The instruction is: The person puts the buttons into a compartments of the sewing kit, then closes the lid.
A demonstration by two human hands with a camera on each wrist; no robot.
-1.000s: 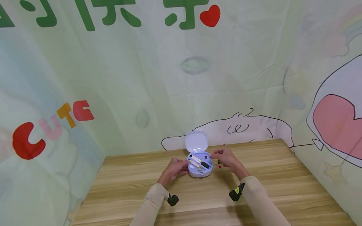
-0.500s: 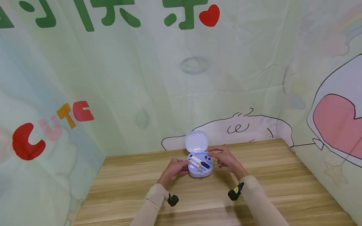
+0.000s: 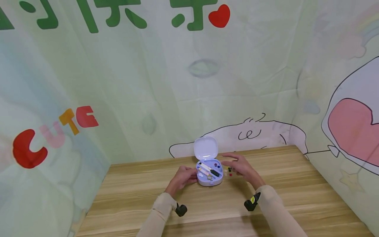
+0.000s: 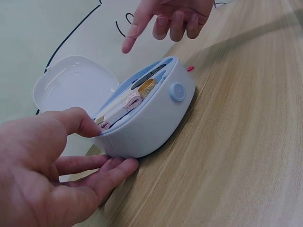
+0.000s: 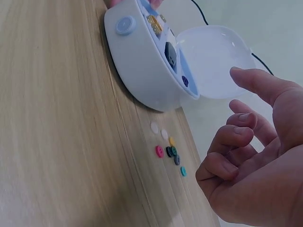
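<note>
A white and light-blue sewing box [image 3: 209, 183] stands with its lid [image 3: 205, 148] raised. My left hand [image 3: 184, 176] grips its left side, thumb at the rim and fingers against the lower wall near the table. To the box's right, my right hand [image 3: 241, 166] hovers with nothing in it, index finger extended and the other fingers partly bent. Two small buttons [image 3: 218, 167] lie in the right compartment. Inside the box are also a black-ended tool [image 3: 214, 172], a gold thimble [image 4: 147, 86] and a rolled tape measure [image 4: 132, 100].
Several loose buttons, including a pink button [image 5: 159, 151] and a yellow button [image 5: 172, 141], lie on the wooden table [image 3: 136, 197] right of the box. A printed cloth backdrop [image 3: 148, 98] rises behind the table's back edge.
My right hand has moved in over the box's right compartment and then back to the right, its fingers parted. A dark blue button now shows beside the dark red one. The left hand stays put.
</note>
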